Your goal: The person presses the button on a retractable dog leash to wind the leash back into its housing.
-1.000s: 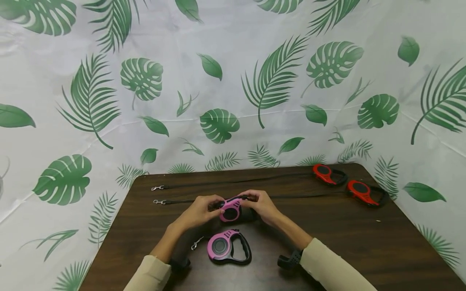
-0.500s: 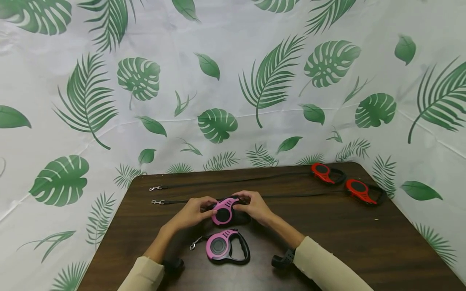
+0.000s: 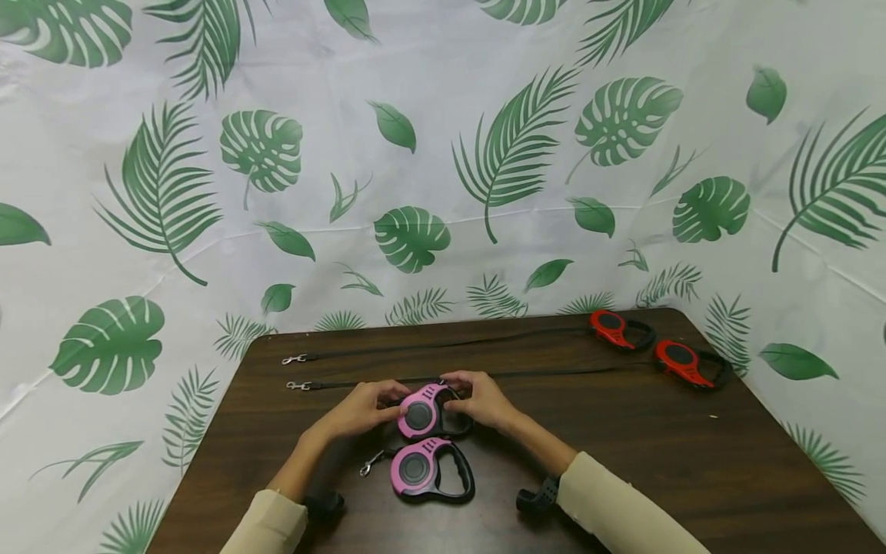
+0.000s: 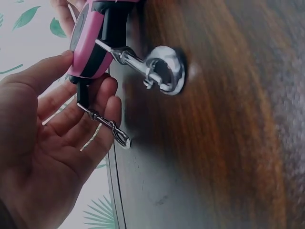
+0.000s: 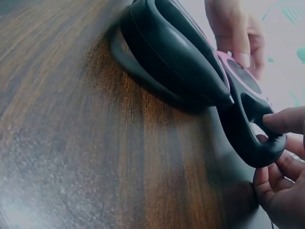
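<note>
Pink retractable leash [image 3: 424, 413] has come down since a second ago, from lifted between the hands to low over the table [image 3: 623, 462], just behind the second pink leash [image 3: 429, 471]. Left hand [image 3: 360, 412] cups its nose end with loosely curled fingers; right hand [image 3: 484, 400] pinches the black handle. It seems nearly set down. Behind it, two red leashes [image 3: 651, 346] lie extended before a leaf-printed backdrop [image 3: 443, 154].

held pink leash [image 3: 424, 413] – its clip hidden behind the left hand [image 3: 360, 412] in head view.
</note>
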Demonstrator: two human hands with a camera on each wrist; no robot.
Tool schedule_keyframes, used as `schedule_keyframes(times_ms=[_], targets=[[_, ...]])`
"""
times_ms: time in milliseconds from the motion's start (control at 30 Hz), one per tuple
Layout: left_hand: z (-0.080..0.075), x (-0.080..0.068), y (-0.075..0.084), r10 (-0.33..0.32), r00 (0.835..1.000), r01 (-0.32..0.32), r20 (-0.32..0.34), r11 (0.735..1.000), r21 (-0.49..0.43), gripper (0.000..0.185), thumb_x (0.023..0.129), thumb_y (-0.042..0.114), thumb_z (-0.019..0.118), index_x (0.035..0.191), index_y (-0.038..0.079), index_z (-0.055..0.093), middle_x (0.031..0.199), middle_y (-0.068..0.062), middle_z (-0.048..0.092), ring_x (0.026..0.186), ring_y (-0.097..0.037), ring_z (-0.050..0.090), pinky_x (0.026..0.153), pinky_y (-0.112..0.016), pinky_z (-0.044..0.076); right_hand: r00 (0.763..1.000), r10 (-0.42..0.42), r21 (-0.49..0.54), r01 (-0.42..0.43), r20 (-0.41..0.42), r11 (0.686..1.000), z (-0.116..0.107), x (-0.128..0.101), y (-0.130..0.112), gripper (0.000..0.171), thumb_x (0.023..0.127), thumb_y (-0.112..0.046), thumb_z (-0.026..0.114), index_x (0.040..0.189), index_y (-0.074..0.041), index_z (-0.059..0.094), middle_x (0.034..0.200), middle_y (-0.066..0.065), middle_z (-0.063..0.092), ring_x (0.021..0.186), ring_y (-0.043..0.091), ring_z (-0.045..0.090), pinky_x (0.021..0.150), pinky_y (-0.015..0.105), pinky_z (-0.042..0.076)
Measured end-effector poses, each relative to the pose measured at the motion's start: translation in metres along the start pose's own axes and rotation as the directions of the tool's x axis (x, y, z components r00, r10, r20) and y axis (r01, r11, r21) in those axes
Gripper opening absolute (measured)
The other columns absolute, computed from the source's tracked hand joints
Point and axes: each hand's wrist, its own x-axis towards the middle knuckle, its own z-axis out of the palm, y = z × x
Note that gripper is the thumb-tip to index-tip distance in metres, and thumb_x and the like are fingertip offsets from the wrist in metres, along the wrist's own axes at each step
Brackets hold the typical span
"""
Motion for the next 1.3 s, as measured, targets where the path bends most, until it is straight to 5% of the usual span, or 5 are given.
schedule_keyframes(times_ms=[267,533,800,1300], targets=[[0.001,-0.003,-0.001,-0.009,1.0,0.009,0.005,1.0,0.012,0.031,0.103,0.024,0.072,0.127,0.004,0.07,0.111,-0.006,0.078,0.103,-0.02,0.072,0.093,-0.043,0.058,1.0,-0.018,-0.077,0.018,0.005,0.997,-0.001,-0.002,0.0,0.047,0.088,-0.006,0.085,0.132,0.0,0.07,0.121,0.015,0.075,0.109,0.03,0.071,0.093,0.04,0.059],[-0.001,-0.005,-0.004,0.008,1.0,-0.008,-0.004,0.999,0.04,0.027,0.101,0.021,0.075,0.121,0.004,0.072,0.107,-0.004,0.076,0.097,-0.017,0.07,0.09,-0.041,0.059,1.0,-0.008,-0.071,0.008,0.001,0.997,-0.006,-0.005,-0.001,0.043,0.089,-0.005,0.083,0.13,0.0,0.071,0.111,0.009,0.077,0.094,0.016,0.07,0.083,0.026,0.057],[-0.004,-0.011,-0.004,0.036,0.999,-0.034,-0.027,0.997,0.063,0.027,0.103,0.019,0.072,0.123,0.001,0.072,0.112,-0.009,0.077,0.102,-0.023,0.072,0.093,-0.046,0.059,0.999,-0.019,-0.049,0.021,0.045,0.999,-0.019,-0.012,-0.003,0.037,0.093,-0.008,0.081,0.127,0.0,0.072,0.117,0.014,0.076,0.094,0.015,0.069,0.075,0.023,0.056],[-0.015,-0.025,-0.015,0.001,0.995,0.004,-0.1,0.999,0.047,0.028,0.103,0.015,0.07,0.127,0.0,0.072,0.121,-0.013,0.075,0.113,-0.029,0.072,0.099,-0.051,0.057,0.993,-0.049,-0.099,0.059,0.104,0.993,-0.052,-0.024,0.002,0.039,0.096,-0.015,0.08,0.129,0.003,0.07,0.123,0.015,0.074,0.105,0.024,0.072,0.096,0.045,0.059]])
